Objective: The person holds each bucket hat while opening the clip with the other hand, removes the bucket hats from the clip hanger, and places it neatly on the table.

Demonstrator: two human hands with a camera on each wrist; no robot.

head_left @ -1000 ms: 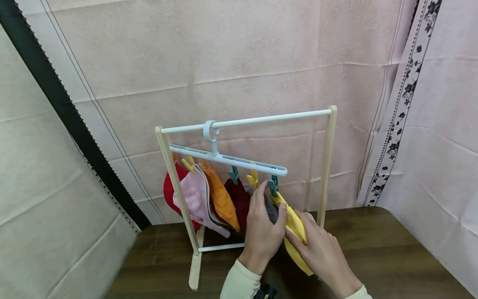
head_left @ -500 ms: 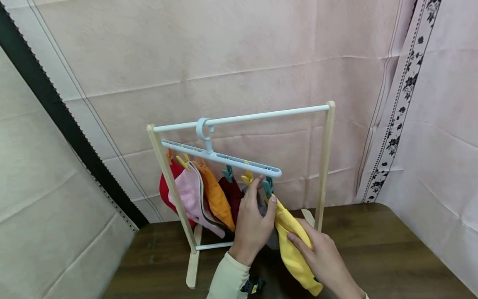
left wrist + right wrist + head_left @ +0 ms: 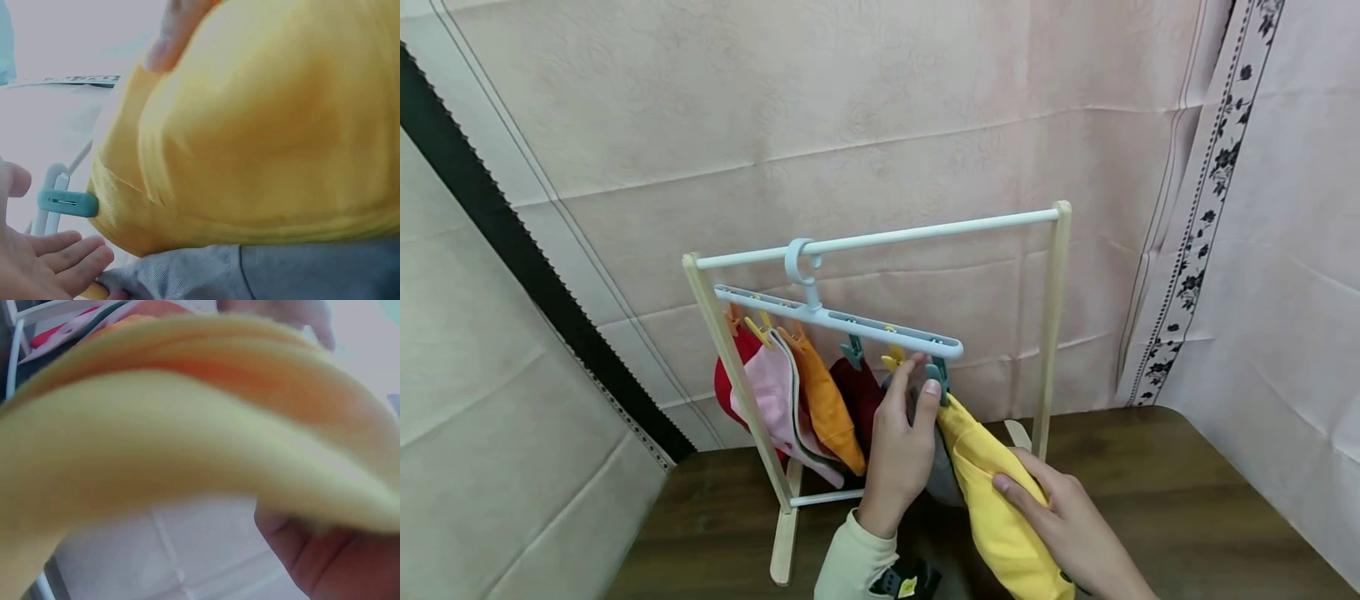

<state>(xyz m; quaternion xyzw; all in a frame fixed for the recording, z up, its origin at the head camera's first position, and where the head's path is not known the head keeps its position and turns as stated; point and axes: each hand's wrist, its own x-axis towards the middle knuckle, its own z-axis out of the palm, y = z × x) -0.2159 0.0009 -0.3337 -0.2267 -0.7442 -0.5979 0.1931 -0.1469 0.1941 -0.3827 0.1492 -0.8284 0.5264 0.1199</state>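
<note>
A yellow cloth item [image 3: 985, 475] hangs from a teal clothes peg [image 3: 937, 379] at the right end of the light blue hanger [image 3: 880, 329]. My right hand [image 3: 1067, 512] pinches its side between thumb and fingers. My left hand [image 3: 897, 458] is raised beside that peg. In the left wrist view its fingers [image 3: 69, 259] are fairly straight, and its thumb stands apart from the peg [image 3: 69, 203]. A grey cloth [image 3: 945, 479] hangs just behind the yellow one. Yellow fabric [image 3: 156, 444] fills much of the right wrist view, blurred.
The hanger hooks over the top bar [image 3: 925, 231] of a small drying rack on a wooden table [image 3: 1150, 483]. Red, pink [image 3: 775, 392], orange [image 3: 826, 400] and dark red [image 3: 857, 396] cloths hang to the left. Pale fabric walls [image 3: 887, 108] stand around.
My right hand has drawn the yellow cloth right and toward me, spreading it wider. My left thumb has moved off the cloth's top edge, up beside the peg.
</note>
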